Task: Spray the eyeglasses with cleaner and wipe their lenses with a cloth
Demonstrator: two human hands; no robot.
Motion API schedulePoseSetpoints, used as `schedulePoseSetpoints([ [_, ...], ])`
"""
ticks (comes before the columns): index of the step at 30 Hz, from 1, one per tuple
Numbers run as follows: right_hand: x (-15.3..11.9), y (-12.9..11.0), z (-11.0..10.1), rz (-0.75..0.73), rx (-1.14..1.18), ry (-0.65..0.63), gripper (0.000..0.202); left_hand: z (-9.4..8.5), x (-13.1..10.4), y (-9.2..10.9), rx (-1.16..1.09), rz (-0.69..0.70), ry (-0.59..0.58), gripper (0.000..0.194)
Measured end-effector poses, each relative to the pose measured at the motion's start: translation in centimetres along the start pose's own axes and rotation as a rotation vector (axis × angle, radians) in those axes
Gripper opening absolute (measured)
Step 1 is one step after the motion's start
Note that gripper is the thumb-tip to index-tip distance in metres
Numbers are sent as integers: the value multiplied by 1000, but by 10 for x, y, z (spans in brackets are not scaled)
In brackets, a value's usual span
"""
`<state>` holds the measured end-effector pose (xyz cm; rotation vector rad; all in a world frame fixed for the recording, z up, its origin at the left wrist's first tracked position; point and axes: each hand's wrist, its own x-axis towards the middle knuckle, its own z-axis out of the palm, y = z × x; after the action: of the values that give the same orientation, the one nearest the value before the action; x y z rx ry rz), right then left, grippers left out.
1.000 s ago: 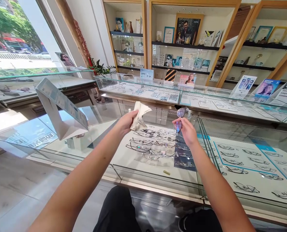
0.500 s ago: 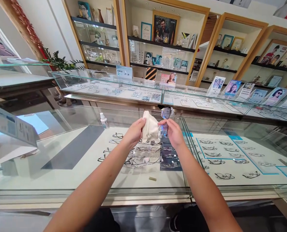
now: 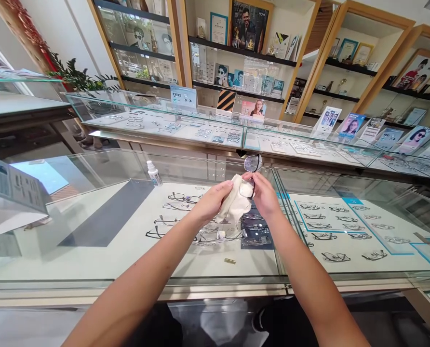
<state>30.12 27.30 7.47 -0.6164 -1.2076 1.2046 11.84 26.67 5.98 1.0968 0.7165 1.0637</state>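
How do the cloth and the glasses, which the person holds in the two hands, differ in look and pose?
The cloth is cream and opaque, while the glasses have shiny lenses and a dark rim. The cloth hangs in soft folds from the left hand; the glasses are turned on end in the right hand, one lens above the other. Both are held above the glass counter.

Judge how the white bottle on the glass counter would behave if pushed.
The white bottle looks small, so probably light. Tall and narrow, it may tip if pushed near its cap. The smooth glass countertop might let it slide.
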Motion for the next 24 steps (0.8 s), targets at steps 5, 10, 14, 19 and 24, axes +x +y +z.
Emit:
schedulePoseSetpoints([
  [5, -3, 2, 3, 25, 22, -43, 28, 7, -5, 4, 23, -13, -57, 61],
  [10, -5, 4, 6, 78, 44, -52, 31, 11, -9, 6, 61, -15, -88, 69],
  [14, -6, 2, 8, 76, 60, -60, 31, 11, -10, 5, 3, 1, -102, 70],
  [19, -7, 3, 8, 139, 74, -23, 36, 12, -10, 6, -4, -24, -128, 68],
  [24, -7, 8, 7, 145, 84, -34, 36, 11, -11, 7, -72, -29, -189, 58],
])
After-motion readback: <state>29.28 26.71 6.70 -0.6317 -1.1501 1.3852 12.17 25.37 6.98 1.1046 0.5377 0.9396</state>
